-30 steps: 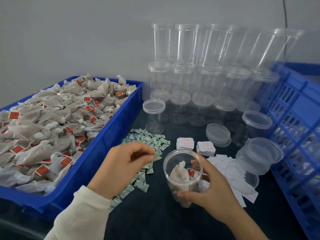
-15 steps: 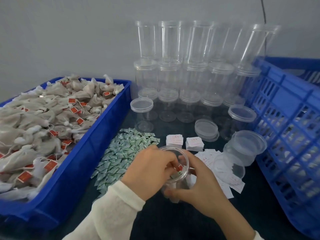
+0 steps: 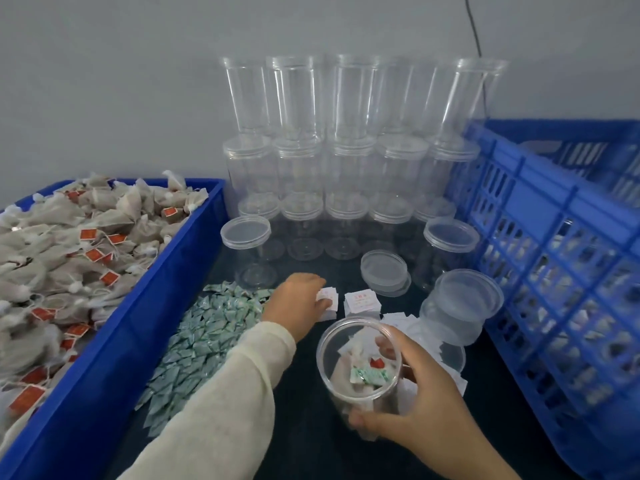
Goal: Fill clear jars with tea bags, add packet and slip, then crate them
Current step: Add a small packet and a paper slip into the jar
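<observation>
My right hand [image 3: 426,407] grips an open clear jar [image 3: 332,372] near the table's front. Inside it lie several tea bags and one green packet [image 3: 367,376]. My left hand [image 3: 298,304] reaches past the jar to a stack of white paper slips [image 3: 328,301], and its fingertips pinch at the top slip. A second slip stack [image 3: 362,301] sits just to the right. The pile of green packets [image 3: 207,327] lies under my left forearm. A blue bin [image 3: 194,271] on the left is heaped with tea bags [image 3: 86,244].
Empty clear jars [image 3: 346,133] are stacked against the back wall. A lidded jar [image 3: 246,233] stands by the bin, loose lids [image 3: 382,271] lie mid-table, and another open jar [image 3: 460,306] is on the right. A slotted blue crate [image 3: 554,271] fills the right side.
My left hand dropped a green packet into the jar, then moved back and up to the slip stack. My right hand kept hold of the jar.
</observation>
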Available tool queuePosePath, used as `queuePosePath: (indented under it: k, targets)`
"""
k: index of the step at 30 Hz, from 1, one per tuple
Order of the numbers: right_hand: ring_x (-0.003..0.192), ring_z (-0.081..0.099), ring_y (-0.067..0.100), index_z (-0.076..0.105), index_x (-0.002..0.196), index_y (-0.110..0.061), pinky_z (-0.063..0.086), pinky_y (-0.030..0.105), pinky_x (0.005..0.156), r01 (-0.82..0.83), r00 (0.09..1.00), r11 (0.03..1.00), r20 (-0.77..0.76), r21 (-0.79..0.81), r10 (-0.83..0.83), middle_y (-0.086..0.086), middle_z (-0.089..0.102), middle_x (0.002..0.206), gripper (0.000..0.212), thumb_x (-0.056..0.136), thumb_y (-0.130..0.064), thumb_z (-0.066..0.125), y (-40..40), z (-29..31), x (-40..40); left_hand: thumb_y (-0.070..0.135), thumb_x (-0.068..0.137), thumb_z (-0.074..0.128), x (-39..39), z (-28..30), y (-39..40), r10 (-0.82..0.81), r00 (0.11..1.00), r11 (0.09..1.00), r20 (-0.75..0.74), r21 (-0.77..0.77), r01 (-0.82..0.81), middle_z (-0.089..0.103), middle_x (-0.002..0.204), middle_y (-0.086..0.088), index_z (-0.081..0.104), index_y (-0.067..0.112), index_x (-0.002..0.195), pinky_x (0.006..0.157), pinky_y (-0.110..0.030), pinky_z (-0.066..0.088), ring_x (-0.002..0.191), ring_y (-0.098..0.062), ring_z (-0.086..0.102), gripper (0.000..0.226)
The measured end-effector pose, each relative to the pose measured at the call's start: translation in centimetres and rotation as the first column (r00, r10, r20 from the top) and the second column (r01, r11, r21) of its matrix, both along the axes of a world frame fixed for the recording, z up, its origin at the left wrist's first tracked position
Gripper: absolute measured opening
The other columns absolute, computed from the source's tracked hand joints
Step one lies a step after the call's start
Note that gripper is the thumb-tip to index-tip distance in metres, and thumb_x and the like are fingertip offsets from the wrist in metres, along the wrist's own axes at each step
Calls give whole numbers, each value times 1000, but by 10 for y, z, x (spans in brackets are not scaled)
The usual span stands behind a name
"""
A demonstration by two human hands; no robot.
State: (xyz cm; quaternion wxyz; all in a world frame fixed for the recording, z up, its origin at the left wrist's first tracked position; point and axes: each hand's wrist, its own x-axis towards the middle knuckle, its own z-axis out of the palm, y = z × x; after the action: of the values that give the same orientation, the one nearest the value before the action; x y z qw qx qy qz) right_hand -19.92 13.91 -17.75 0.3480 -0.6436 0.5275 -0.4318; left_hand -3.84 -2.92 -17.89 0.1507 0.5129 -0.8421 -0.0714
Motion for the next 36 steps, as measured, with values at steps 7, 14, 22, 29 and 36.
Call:
queuePosePath:
  k: [7,14,22,29,36]
  targets:
    - [115,52,-12,39,122,-69,49,10,84,71,997,997,15,39,-72,-34,51,125,101,39,-51,93,2,-11,-16,24,98,45,-20,-30,-11,-75,966,992,248,116,47,51,128,-8,52,7,122,97,-37,42,121,-25,50,30]
    - [117,52,-8,43,124,-62,44,5,88,30,998,998,44,47,-32,-27,54,126,96,44,-47,93,-2,-9,-17,16,101,40,-10,-31,-9,-122,955,991,271,81,104,49,133,-4,54,9,121,91,-29,38,122,-22,49,26]
    - [116,54,-7,50,127,-47,45,5,86,6,992,998,127,62,-13,-25,57,123,94,48,-28,96,1,-9,-16,24,100,44,-10,-25,-6,-16,947,1000,322,9,14,58,118,-7,61,9,110,86,-36,44,107,-30,58,25]
    - [116,49,-15,45,129,-48,40,-2,82,5,994,996,109,86,-15,-33,54,123,95,50,-33,95,3,-6,-17,39,96,54,-12,-11,-10,-7,960,994,279,110,-25,60,114,-8,66,5,107,85,-31,42,105,-26,58,37]
    - [117,44,-20,43,125,-57,35,-6,81,35,997,995,64,89,-41,-38,49,124,95,46,-46,93,6,-4,-16,33,99,48,-5,-6,-10,-29,981,992,189,125,5,63,107,-10,69,4,101,90,-36,44,100,-26,59,35]
